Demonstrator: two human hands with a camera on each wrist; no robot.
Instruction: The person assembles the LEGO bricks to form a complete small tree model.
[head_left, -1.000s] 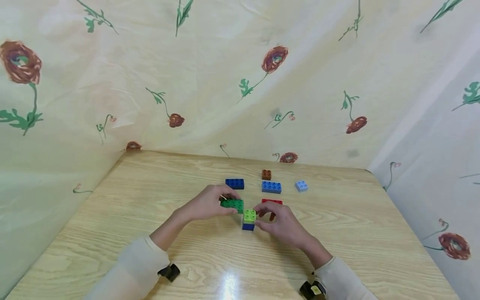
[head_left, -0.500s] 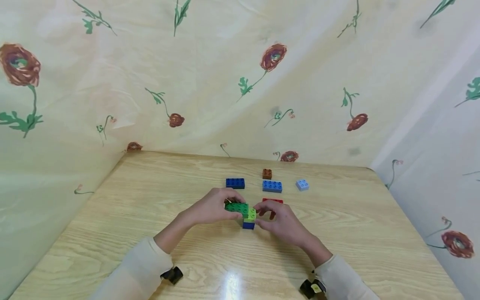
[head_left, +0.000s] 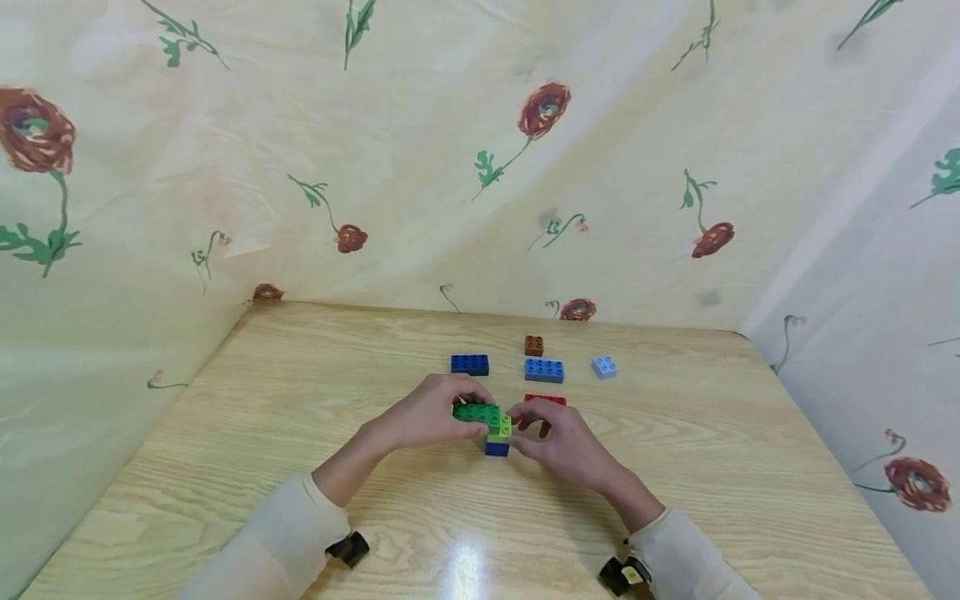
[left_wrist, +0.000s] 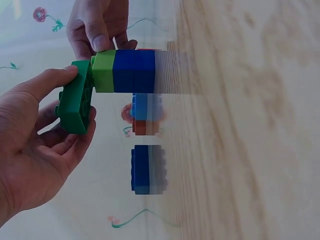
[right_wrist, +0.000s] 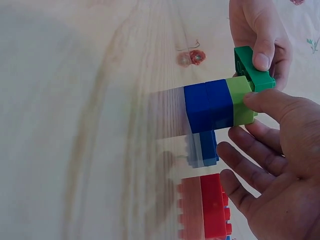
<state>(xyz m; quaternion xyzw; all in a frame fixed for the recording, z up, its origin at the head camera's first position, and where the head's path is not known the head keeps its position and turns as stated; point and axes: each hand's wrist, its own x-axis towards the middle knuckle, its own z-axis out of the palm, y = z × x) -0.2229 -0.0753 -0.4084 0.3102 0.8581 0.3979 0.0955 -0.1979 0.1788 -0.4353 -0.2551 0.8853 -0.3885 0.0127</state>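
My left hand (head_left: 435, 412) grips a long green toy building brick (left_wrist: 75, 102) between thumb and fingers. The brick is slightly tilted, and one end is right at the studs of a lime green brick (left_wrist: 103, 75). That lime brick tops a short upright stack of dark blue bricks (left_wrist: 134, 71), with a seam visible between them. From the other side, my right hand (head_left: 566, 446) pinches the lime brick, its thumb on one face. The other right fingers stay spread beside the stack. In the head view, the green brick hides part of the lime one.
Behind the hands lie a long dark blue brick (head_left: 469, 364), a medium blue brick (head_left: 543, 370), a small brown brick (head_left: 533, 345) and a small light blue brick (head_left: 604, 367). A red brick (head_left: 546, 400) is partly covered by the right hand. A flowered sheet (head_left: 405, 167) rises behind the table.
The left hand has carried the green brick rightward from beside the stack to over the lime brick, with a small further shift lately. The right hand has stayed at the stack.
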